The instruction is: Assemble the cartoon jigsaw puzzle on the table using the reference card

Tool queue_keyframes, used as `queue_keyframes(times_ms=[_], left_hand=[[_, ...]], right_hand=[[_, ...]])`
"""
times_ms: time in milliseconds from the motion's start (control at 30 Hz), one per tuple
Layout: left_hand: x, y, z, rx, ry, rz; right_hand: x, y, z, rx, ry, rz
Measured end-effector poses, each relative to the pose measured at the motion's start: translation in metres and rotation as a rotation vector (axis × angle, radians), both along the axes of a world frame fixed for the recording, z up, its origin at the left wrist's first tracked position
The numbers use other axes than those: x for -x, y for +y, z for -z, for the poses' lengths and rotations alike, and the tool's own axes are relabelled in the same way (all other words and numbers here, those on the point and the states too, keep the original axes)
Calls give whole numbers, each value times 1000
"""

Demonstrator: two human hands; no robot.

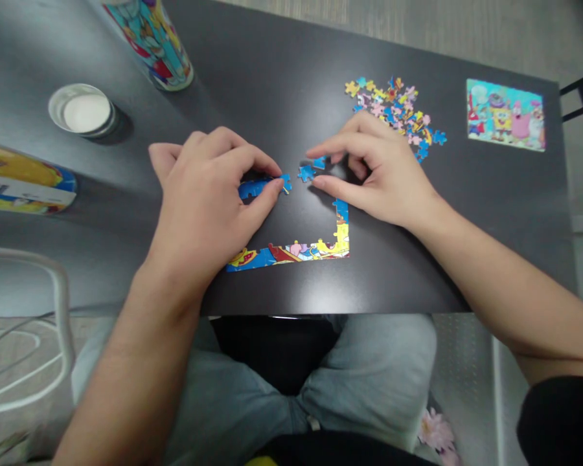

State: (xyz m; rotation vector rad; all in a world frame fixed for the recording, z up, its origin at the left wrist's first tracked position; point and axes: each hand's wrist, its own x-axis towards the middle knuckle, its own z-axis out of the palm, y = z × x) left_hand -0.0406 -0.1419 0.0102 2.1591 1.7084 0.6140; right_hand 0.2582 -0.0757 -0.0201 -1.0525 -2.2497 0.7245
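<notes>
Black sleeve cloth (558, 421) is seen nearest; farther in, a blue puzzle strip (252, 188) is pinched by the left hand (208, 188), and small blue pieces (306, 172) are flanked by the narrowly parted thumb and forefinger of the right hand (383, 162). Border joining seems to be under way, and careful tab alignment is called for. Bare table (294, 217) is seen between the strip and a joined border section (296, 253), set near the front edge.
</notes>
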Motion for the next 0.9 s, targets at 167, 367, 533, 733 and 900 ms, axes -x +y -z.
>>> queue_keyframes(times_ms=[167, 367, 533, 733, 900], left_hand=[[-3, 0, -3, 32, 1, 7], [-6, 1, -4, 47, 32, 22], [-8, 1, -6, 46, 29, 24], [-3, 4, 6, -25, -97, 38], [-3, 6, 11, -38, -185, 46]], right_hand=[[7, -4, -2, -32, -21, -9], [11, -7, -4, -20, -8, -10], [13, -9, -5, -29, -14, -26], [10, -6, 4, -80, 29, -62], [10, -4, 9, -126, -15, -64]])
